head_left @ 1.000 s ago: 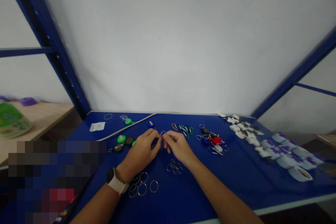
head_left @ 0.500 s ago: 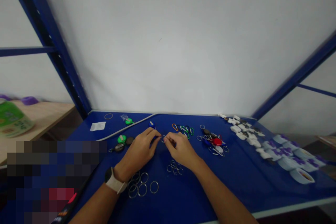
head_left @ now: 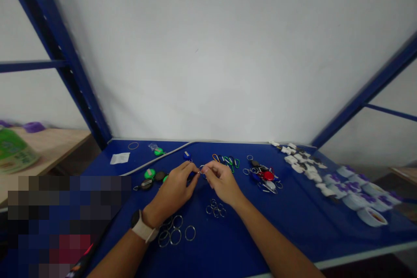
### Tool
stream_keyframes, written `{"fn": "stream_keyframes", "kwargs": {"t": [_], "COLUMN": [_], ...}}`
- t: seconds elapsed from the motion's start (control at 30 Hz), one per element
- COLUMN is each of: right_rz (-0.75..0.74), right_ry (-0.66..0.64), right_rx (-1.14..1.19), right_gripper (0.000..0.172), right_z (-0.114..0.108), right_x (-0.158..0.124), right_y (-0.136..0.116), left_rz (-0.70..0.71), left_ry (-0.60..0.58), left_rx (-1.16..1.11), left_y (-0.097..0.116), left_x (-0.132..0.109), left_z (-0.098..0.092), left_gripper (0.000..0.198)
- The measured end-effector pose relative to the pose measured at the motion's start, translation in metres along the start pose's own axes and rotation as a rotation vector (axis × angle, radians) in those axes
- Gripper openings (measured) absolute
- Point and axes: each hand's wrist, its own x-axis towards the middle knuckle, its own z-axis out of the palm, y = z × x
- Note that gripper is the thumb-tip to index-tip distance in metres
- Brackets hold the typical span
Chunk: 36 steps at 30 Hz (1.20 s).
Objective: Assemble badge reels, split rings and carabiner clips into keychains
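Observation:
My left hand (head_left: pixel 172 191) and my right hand (head_left: pixel 221 183) meet above the middle of the blue table (head_left: pixel 286 226). Between their fingertips is a small metal split ring (head_left: pixel 202 169), pinched by my right hand. My left fingers close on a small dark blue piece (head_left: pixel 193 176), partly hidden. A white-strapped watch (head_left: pixel 141 227) sits on my left wrist. Below my left hand lies a group of larger split rings (head_left: pixel 172 233). Smaller rings (head_left: pixel 215 209) lie below my right hand. Coloured carabiners (head_left: pixel 226 162) lie just beyond my fingers.
Keychains with a red tag (head_left: pixel 265 176) lie right of the hands, and round green and black reels (head_left: pixel 153 176) lie left. White pieces (head_left: pixel 301 160) and purple-marked white rolls (head_left: pixel 365 200) line the right side. Blue shelf uprights (head_left: pixel 61 61) rise behind the table.
My hands have drawn slightly closer together around the ring, with my right hand shifting left. The items on the table have not visibly changed place.

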Motion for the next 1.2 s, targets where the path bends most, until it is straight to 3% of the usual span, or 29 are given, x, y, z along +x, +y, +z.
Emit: {"fn": "stream_keyframes", "kwargs": {"t": [0.37,0.57,0.67,0.77,0.87,0.93,1.03,1.2], "right_rz": [-0.060,0.020,0.046,0.068,0.054,0.047,0.052,0.078], "right_ry": [-0.053,-0.059,-0.007,0.126,0.256,0.276,0.217,-0.005], "right_rx": [-0.213,-0.093,0.015,0.142,0.205,0.216,0.207,0.146], "right_gripper": [0.028,0.029,0.028,0.029,0.029,0.029,0.029,0.028], "right_z": [-0.003,-0.002,-0.002,-0.007,-0.015,-0.018,-0.016,-0.009], "right_x": [-0.005,-0.003,0.000,0.003,0.006,0.006,0.006,0.002], "right_y": [-0.006,-0.004,-0.004,-0.007,-0.009,-0.010,-0.011,-0.013], "left_rz": [-0.013,-0.038,-0.058,-0.075,-0.057,-0.031,-0.011,-0.008], "left_ry": [-0.008,-0.051,-0.066,-0.049,-0.049,-0.054,-0.056,-0.052], "left_rx": [0.005,-0.016,-0.028,-0.018,-0.012,-0.014,-0.021,-0.020], "left_y": [0.001,0.000,-0.001,0.000,0.003,0.004,0.003,-0.001], "left_x": [0.001,0.002,0.002,0.003,0.004,0.004,0.003,0.004], "left_z": [-0.006,-0.006,-0.005,-0.007,-0.012,-0.014,-0.015,-0.011], "left_gripper": [0.011,0.009,0.006,0.004,0.009,0.013,0.015,0.014]}}
